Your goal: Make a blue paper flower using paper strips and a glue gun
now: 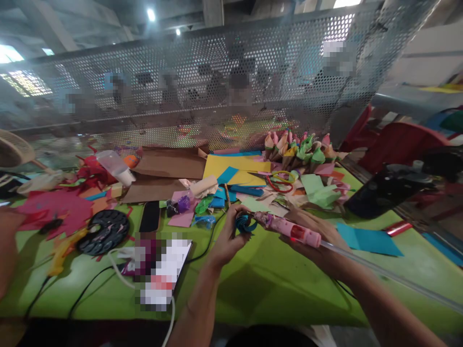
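While pinching a blue paper roll in the left hand, grips a pink glue gun with the right hand's fingers, just beside the roll, above the green bench.

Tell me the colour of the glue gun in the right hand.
The glue gun is mostly pink; it shows in the head view.

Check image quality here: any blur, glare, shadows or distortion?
Head view throughout: glare around the ceiling lamp; haze over the perforated screen; shadows on the green table; pixelation over the white item; pink glue gun and blue paper roll slightly soft; stretching toward the edges.
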`<state>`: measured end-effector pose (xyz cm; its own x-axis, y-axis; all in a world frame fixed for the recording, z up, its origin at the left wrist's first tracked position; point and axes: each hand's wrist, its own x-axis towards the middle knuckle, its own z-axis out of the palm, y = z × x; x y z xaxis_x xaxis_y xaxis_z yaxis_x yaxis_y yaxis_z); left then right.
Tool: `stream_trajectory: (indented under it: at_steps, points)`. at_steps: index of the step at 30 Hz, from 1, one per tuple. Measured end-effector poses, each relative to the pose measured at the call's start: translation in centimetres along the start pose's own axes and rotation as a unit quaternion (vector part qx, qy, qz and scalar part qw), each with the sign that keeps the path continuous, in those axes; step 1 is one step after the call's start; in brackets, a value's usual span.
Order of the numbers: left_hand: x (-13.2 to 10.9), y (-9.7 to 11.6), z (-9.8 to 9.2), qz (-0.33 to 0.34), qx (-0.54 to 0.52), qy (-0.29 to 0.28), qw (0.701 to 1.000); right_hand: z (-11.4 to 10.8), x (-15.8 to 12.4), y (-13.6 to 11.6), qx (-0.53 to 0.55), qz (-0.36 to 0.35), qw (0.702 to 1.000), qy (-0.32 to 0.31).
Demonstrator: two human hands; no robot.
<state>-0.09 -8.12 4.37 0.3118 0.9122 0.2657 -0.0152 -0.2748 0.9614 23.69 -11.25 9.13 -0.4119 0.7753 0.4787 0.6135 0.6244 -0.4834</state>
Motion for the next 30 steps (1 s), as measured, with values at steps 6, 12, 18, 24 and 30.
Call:
stream_trajectory:
  at_steps: [6, 12, 18, 24, 30]
  points:
    - [0.1, 0.4, 0.1, -0.025, 0.006, 0.009, 1.000, 0.1, -0.4, 0.3, -0.017, 0.010, 1.000, -0.008]
    - [0.3, 1.0, 0.1, -0.043, 0.003, 0.020, 0.999, 0.1, -0.7, 0.6, -0.024, -0.002, 1.000, -0.017]
    - [0.3, 0.2, -0.1, -0.039, -0.019, 0.025, 0.999, 0.4, -1.0, 1.0, -0.026, -0.012, 0.999, -0.016]
    - [0.2, -1.2, -0.4, -0.028, -0.034, 0.026, 0.999, 0.6, -1.0, 1.3, -0.041, -0.056, 0.998, 0.008]
    - [0.1, -2.1, -0.6, -0.042, -0.027, 0.027, 0.998, 0.7, -0.4, 0.8, -0.044, -0.058, 0.997, 0.016]
